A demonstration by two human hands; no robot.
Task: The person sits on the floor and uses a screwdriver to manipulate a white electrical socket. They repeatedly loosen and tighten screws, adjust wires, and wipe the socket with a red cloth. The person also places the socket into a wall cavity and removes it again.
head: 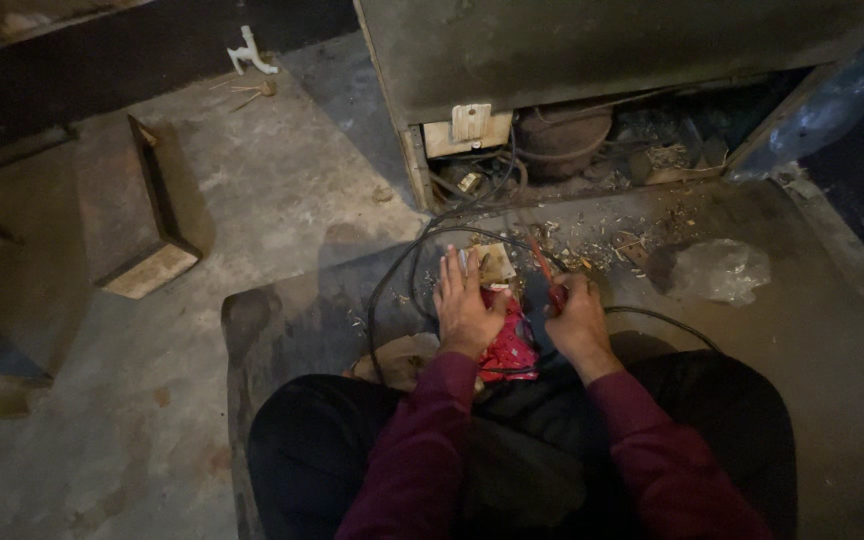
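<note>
Head view: I see the opened appliance base (592, 140), black cables (392, 280), then my left hand (467, 305) flat, fingers spread, on a small part (495, 262); right hand (577, 315) closed on a red-handled tool (544, 268). Judging, wiring work; next needs a steady tool tip.

Lighting: dim, warm and yellowish, brightest on the concrete floor (282, 190) at centre left. Corners: fall to near black, upper left especially. Shadows: soft, heavy beneath the open appliance base (592, 140). Glare: faint sheen on a clear plastic bag (717, 268). Sharpness: soft and grainy throughout; fine detail smeared. Edges: mild wide-angle bending.
</note>
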